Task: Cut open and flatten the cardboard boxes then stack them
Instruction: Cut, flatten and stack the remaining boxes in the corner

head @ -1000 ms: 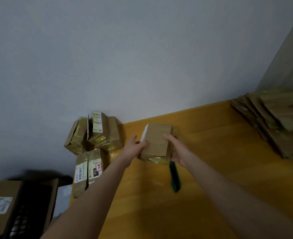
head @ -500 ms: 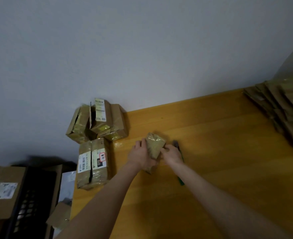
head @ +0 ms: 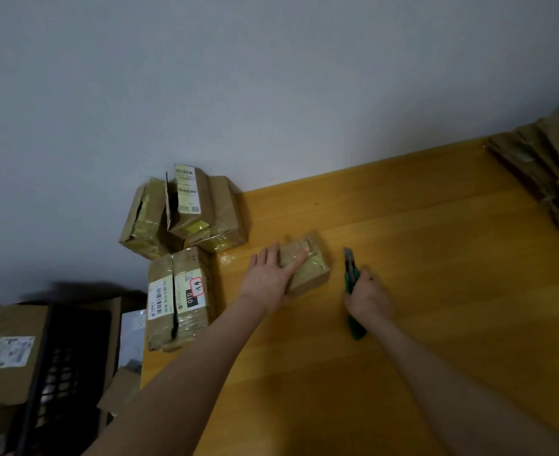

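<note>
Item: yellow wooden surface (head: 403, 357) against a plain grey wall (head: 271, 93). On it, left of centre, one small taped box (head: 309, 274), pressed by the left hand (head: 268, 278), grip flat, fingers straight. The right hand (head: 368, 296), grip curled round a green utility knife (head: 349, 261), is just right of the box, not touching it. There are uncut boxes (head: 186, 209) at the far-left corner, a flattened stack (head: 548, 166) at far right and a black crate (head: 61, 373) below left.

Right hand (head: 368, 296) off small box (head: 309, 271), now gripping green cutter (head: 351, 274); left hand (head: 268, 278) now pressing flat atop box.
</note>
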The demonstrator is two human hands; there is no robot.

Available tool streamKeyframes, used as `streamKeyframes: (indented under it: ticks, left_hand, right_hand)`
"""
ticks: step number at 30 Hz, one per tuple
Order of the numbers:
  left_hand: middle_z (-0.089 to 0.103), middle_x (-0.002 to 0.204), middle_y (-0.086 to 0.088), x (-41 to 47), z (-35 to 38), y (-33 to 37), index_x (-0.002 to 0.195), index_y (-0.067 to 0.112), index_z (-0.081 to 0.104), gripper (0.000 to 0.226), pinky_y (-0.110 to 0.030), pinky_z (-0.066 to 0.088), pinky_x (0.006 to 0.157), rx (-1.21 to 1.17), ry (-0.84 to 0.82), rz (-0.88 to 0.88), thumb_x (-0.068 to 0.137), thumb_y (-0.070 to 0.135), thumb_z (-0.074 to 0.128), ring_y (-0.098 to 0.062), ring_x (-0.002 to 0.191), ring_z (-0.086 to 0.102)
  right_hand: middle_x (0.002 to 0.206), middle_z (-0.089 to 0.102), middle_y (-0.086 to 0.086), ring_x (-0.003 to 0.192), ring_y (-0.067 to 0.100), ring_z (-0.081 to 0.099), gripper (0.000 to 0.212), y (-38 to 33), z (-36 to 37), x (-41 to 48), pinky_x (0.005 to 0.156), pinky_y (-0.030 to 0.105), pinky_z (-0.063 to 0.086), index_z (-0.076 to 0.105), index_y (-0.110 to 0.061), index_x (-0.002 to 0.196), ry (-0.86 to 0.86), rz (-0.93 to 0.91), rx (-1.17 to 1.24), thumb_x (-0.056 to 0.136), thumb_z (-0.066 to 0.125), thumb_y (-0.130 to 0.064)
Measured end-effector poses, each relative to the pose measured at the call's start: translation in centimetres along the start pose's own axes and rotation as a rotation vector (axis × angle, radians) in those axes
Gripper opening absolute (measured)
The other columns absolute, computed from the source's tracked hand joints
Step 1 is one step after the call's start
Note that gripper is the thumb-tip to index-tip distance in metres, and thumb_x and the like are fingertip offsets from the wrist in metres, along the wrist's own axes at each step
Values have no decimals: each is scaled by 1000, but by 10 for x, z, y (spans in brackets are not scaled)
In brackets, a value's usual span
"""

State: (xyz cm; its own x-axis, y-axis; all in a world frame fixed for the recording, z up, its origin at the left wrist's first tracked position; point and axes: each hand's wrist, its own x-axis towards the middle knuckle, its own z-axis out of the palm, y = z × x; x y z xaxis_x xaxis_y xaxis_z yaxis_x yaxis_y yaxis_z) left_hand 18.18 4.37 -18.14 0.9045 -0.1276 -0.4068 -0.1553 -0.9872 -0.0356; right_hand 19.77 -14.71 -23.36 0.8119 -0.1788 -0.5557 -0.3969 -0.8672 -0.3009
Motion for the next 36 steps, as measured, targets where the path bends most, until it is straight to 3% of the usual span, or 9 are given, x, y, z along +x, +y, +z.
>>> streamKeyframes:
  ticks: [4, 6, 10, 14, 18, 26, 30, 33, 36]
  left_hand:
    - [-3, 159, -18, 0, -3, 3, 147, 50, -8, 91, -51, 13, 119, -11, -7, 1, 90, 40, 62, -41, 144, 12]
    - [6, 158, -15, 3, -11, 3, 147, 50, 0, 86, -55, 16, 116, 9, 7, 17, 89, 41, 63, -40, 142, 17]
    - [6, 158, -14, 7, -25, -3, 148, 47, 6, 79, -57, 11, 117, 59, -23, -34, 91, 37, 59, -39, 143, 12]
    - [12, 157, -16, 6, -28, -6, 149, 41, 20, 71, -49, 17, 118, -105, -65, -89, 90, 39, 59, -36, 143, 17]
    - [24, 153, -13, 3, -25, -5, 145, 40, 30, 66, -44, 26, 113, -121, -1, -92, 88, 36, 62, -34, 138, 28]
    - [27, 153, -7, -1, -18, -5, 147, 30, 23, 81, -41, 30, 112, -164, 50, -120, 82, 34, 71, -30, 137, 30]
    - [28, 151, -6, -1, -20, -4, 147, 29, 26, 81, -41, 30, 112, -175, 45, -126, 81, 34, 72, -30, 136, 30]
    - [29, 150, -6, 0, -19, -5, 147, 28, 28, 80, -41, 30, 112, -174, 44, -121, 81, 34, 73, -30, 135, 31]
    - [29, 151, -6, 1, -20, -5, 147, 29, 28, 80, -42, 29, 112, -174, 47, -123, 81, 33, 73, -30, 136, 30]
  right_hand:
    - [102, 52, 4, 84, 22, 54, 41, 1, -15, 0, 64, 32, 44, 42, -11, 128, -43, 40, 471, 92, 60, -18]
    - [96, 56, 3, 79, 20, 56, 36, 1, -26, -3, 59, 29, 43, 45, -14, 125, -22, -49, 509, 93, 60, -19]
    - [81, 62, 3, 66, 21, 62, 27, -6, -46, -15, 63, 38, 52, 49, -18, 122, 8, -209, 506, 98, 51, -31]
    - [92, 62, 1, 69, 21, 62, 37, -5, -58, -24, 60, 36, 52, 46, -23, 134, 17, -301, 290, 97, 50, -24]
    - [108, 65, 2, 74, 17, 63, 45, -5, -72, -32, 59, 30, 51, 43, -30, 139, 37, -368, 79, 95, 54, -32]
    - [111, 66, -1, 84, 18, 64, 47, -26, -88, -45, 57, 26, 49, 39, -42, 141, 3, -493, -221, 96, 51, -41]
    - [118, 63, 0, 90, 17, 63, 55, -27, -89, -48, 62, 29, 54, 34, -40, 145, -63, -534, -261, 95, 54, -33]
    - [117, 64, 0, 92, 18, 63, 54, -29, -94, -44, 66, 31, 56, 36, -41, 144, 10, -538, -280, 94, 54, -31]
    - [114, 65, -4, 84, 15, 61, 51, -34, -96, -40, 52, 25, 47, 38, -46, 140, 21, -556, -344, 93, 53, -35]
